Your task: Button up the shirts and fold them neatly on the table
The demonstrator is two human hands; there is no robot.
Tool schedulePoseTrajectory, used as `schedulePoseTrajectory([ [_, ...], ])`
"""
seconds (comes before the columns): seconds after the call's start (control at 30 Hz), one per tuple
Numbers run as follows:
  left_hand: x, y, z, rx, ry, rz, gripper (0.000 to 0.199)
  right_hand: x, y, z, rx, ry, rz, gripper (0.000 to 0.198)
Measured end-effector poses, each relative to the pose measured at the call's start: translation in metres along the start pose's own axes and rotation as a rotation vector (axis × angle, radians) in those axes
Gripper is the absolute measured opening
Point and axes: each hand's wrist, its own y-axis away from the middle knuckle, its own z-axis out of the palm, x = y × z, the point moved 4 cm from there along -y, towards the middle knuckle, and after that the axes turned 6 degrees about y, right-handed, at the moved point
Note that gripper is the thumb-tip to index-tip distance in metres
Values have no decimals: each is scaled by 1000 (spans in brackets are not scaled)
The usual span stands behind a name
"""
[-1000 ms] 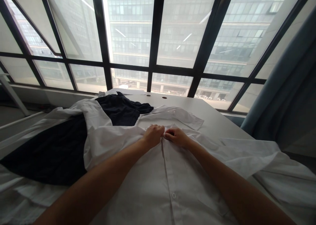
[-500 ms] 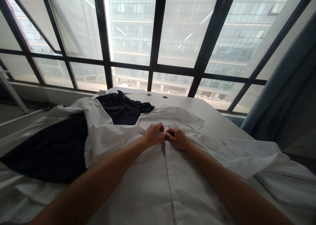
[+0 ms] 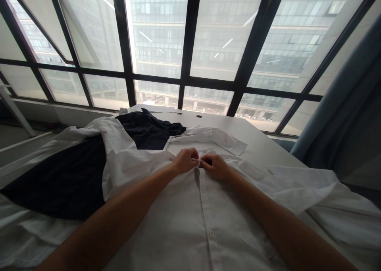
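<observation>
A white shirt (image 3: 175, 219) lies spread on the table, its front placket running toward me. My left hand (image 3: 187, 160) pinches the placket near the collar from the left. From the right, my right hand (image 3: 214, 166) pinches the same spot, fingertips almost meeting the left ones. Both hands are closed on the shirt fabric; whether a button is between the fingers is too small to tell. Lower on the placket a white button (image 3: 211, 233) shows. The shirt's sleeve (image 3: 309, 183) stretches out to the right.
Dark navy cloth (image 3: 59, 179) and other white garments (image 3: 119, 144) are heaped on the left. Another white sleeve (image 3: 208, 137) lies beyond my hands on the white table (image 3: 232, 124). Large windows (image 3: 160, 33) stand behind it, a blue-grey curtain (image 3: 336, 88) at the right.
My fingertips have shifted slightly apart, and a bit of white fabric now shows between them. The garments lie as before.
</observation>
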Motion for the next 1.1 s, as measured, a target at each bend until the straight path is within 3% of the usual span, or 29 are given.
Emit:
schedulePoseTrajectory([
  [0.47,0,-2,1,-85,-9,17,21,-6,1,0,38,145,40,18],
  [0.57,-1,-2,0,-97,-65,28,23,-5,1,1,52,159,57,20],
  [0.8,6,-1,-3,-165,-306,224,19,-5,1,2,42,152,73,19],
  [1.1,7,1,-4,-154,-352,201,19,-6,0,2,35,118,73,25],
])
